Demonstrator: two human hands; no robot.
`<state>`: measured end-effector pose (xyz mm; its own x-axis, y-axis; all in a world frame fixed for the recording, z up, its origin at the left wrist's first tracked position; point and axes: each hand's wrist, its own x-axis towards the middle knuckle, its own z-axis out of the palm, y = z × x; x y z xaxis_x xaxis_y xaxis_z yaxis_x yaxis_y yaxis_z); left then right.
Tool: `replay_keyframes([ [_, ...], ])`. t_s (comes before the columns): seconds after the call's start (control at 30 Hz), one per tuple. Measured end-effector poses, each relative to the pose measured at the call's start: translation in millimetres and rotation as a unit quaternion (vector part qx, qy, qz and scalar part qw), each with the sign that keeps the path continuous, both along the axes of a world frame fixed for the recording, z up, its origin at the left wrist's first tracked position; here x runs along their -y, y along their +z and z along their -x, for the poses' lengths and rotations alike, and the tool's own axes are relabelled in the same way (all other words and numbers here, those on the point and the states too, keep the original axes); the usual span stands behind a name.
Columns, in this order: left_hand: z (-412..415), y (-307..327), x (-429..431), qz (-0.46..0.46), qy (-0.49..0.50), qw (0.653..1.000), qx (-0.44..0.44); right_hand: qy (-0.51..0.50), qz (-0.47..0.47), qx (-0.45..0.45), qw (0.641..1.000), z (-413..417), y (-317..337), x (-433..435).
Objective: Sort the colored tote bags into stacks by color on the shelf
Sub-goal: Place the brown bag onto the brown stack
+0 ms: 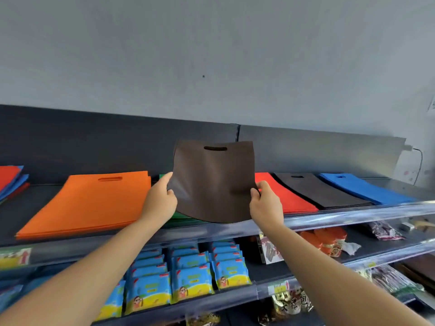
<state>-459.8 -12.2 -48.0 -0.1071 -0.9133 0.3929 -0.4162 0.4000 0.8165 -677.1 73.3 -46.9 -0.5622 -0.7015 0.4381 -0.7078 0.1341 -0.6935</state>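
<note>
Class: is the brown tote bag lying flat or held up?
Held up: left hand and right hand pinch the brown fabric tote bag by its sides.

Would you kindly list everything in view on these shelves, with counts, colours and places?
brown tote bag: one, brown, held up above the green stack
orange stack: one, orange, top shelf, left of centre
green stack: one, green, mostly hidden under the held bag
red stack: one, red, right of the held bag
dark stack: one, dark brown, between red and blue stacks
blue stack: one, blue, top shelf, far right
mixed pile: one, red and blue, far left
snack packets: many, blue and yellow, lower shelf
left hand: one, grips the bag's left edge
right hand: one, grips the bag's right edge
</note>
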Motion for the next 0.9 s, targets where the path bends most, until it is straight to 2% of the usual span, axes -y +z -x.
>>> replay_keyframes([
  [0.37, 177.0, 5.1, -35.5, 0.009, -0.068, 0.998, 0.016, -0.062, -0.002, 0.01, 0.998, 164.6, -4.7, -53.2],
  [0.6, 279.7, -2.0, -12.0, 0.055, -0.112, 0.992, -0.001, -0.092, 0.0, 0.01, 0.996, 261.6, -9.9, -42.3],
  [0.9, 390.8, -7.9, 30.2, 0.074, -0.124, 0.988, 0.063, -0.126, -0.022, 0.002, 0.992, 378.7, -10.7, -5.5],
])
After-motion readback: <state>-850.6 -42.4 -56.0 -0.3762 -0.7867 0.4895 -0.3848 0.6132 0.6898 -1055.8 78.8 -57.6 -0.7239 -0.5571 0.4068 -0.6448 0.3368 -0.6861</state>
